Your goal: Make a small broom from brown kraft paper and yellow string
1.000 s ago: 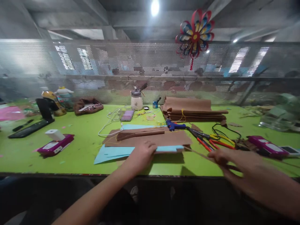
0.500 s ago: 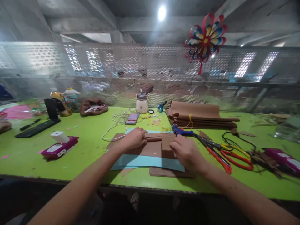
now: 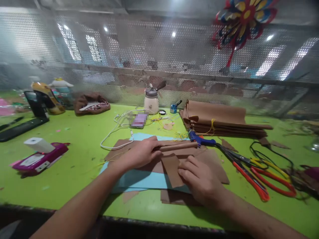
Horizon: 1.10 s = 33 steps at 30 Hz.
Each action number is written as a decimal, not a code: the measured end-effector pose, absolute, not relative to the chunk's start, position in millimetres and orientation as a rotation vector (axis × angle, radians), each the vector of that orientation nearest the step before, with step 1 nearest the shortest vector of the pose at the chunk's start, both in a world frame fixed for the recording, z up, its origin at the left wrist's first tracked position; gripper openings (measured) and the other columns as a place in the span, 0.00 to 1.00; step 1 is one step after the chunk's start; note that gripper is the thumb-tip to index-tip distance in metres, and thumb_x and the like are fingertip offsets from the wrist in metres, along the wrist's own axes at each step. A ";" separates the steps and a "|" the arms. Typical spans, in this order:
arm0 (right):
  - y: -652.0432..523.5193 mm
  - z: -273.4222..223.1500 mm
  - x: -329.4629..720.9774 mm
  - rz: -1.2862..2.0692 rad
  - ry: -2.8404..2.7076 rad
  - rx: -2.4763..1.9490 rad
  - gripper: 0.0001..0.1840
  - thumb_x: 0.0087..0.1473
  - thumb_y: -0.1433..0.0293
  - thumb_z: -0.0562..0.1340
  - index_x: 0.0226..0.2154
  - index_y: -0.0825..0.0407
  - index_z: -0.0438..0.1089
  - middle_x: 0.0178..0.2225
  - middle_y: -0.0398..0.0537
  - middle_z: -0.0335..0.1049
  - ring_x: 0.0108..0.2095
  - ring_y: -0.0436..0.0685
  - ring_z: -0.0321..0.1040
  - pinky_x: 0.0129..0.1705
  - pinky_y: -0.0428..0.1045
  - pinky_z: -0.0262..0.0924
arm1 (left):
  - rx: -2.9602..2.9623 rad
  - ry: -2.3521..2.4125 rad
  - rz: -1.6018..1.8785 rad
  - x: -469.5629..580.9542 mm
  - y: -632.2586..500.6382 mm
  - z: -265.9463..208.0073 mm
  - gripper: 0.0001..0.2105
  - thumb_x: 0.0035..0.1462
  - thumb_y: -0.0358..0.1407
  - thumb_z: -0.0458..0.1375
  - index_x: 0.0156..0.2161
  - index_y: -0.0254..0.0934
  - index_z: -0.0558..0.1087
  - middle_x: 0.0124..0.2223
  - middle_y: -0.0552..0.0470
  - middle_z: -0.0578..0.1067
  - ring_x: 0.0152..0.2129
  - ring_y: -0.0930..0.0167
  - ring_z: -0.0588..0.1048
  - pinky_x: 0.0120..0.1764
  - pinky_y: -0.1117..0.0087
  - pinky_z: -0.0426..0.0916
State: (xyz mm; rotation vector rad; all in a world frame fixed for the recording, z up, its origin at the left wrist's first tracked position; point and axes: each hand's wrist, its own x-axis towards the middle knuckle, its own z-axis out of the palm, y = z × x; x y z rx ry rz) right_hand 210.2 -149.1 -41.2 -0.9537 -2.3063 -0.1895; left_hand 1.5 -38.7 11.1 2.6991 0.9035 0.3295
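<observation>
My left hand (image 3: 147, 152) is closed at the left end of a narrow brown paper roll (image 3: 180, 146), its fingertips pressed on it. My right hand (image 3: 199, 176) pinches the edge of a small brown paper piece (image 3: 172, 170), which slants just below the roll. Beneath both hands lie larger brown paper sheets (image 3: 214, 162) and a light blue sheet (image 3: 142, 181). A blue glue gun (image 3: 203, 141) rests beyond my right hand. To its right lie large scissors with red handles (image 3: 271, 182).
Folded brown paper (image 3: 216, 114) is stacked at the back right. Behind the blue sheet are a phone (image 3: 139, 120), a white cable (image 3: 106, 141) and a bottle (image 3: 151, 103). A purple power strip (image 3: 42, 159) lies left. A perforated metal screen (image 3: 139, 59) closes the far side.
My right hand has drawn the small paper piece toward me and tilted it away from the roll. My left hand stays at the roll's end. The view has dipped downward.
</observation>
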 end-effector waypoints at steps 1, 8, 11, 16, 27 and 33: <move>-148.3 -42.7 209.6 -0.186 -2.300 -0.972 0.11 0.54 0.82 0.50 0.32 0.57 0.67 0.33 0.56 0.67 0.34 0.57 0.57 0.34 0.52 0.58 | 2.689 0.895 0.324 2.6 -40.8 12.6 0.13 0.57 0.35 0.48 0.46 0.42 0.70 0.36 0.51 0.69 0.31 0.71 0.69 0.35 0.73 0.62; -152.3 -56.1 204.1 -0.108 -2.402 -1.057 0.14 0.55 0.82 0.49 0.33 0.59 0.68 0.34 0.58 0.65 0.36 0.58 0.57 0.37 0.54 0.59 | 2.677 0.907 0.264 1.7 -41.3 -1.2 0.12 0.54 0.35 0.52 0.43 0.40 0.72 0.37 0.52 0.74 0.33 0.70 0.71 0.34 0.73 0.62; -158.7 -57.8 201.5 -0.150 -2.419 -1.094 0.13 0.55 0.82 0.49 0.33 0.61 0.69 0.32 0.58 0.64 0.35 0.59 0.56 0.34 0.53 0.59 | 2.712 0.939 0.226 3.3 -44.4 -10.7 0.09 0.53 0.35 0.54 0.40 0.39 0.72 0.35 0.52 0.75 0.31 0.70 0.71 0.31 0.72 0.61; -162.9 -52.7 195.2 -0.194 -2.456 -1.148 0.13 0.55 0.81 0.50 0.30 0.61 0.70 0.27 0.55 0.61 0.31 0.58 0.53 0.30 0.52 0.56 | 2.809 0.996 0.218 9.7 -54.4 -18.3 0.07 0.52 0.33 0.54 0.35 0.38 0.72 0.35 0.49 0.73 0.30 0.69 0.71 0.30 0.71 0.60; -146.3 -41.4 210.2 0.081 -2.509 -1.139 0.10 0.54 0.79 0.53 0.31 0.55 0.69 0.30 0.51 0.64 0.32 0.54 0.58 0.32 0.48 0.55 | 2.844 0.961 0.265 10.1 -59.7 -25.4 0.08 0.56 0.33 0.51 0.31 0.36 0.72 0.32 0.49 0.69 0.26 0.71 0.68 0.30 0.71 0.60; -145.3 -26.9 210.4 0.205 -2.566 -1.123 0.09 0.55 0.76 0.55 0.29 0.54 0.70 0.30 0.50 0.66 0.34 0.54 0.60 0.36 0.49 0.56 | 2.772 0.908 0.285 1.9 -60.2 -21.5 0.13 0.52 0.34 0.55 0.44 0.37 0.70 0.40 0.47 0.69 0.37 0.66 0.69 0.39 0.68 0.63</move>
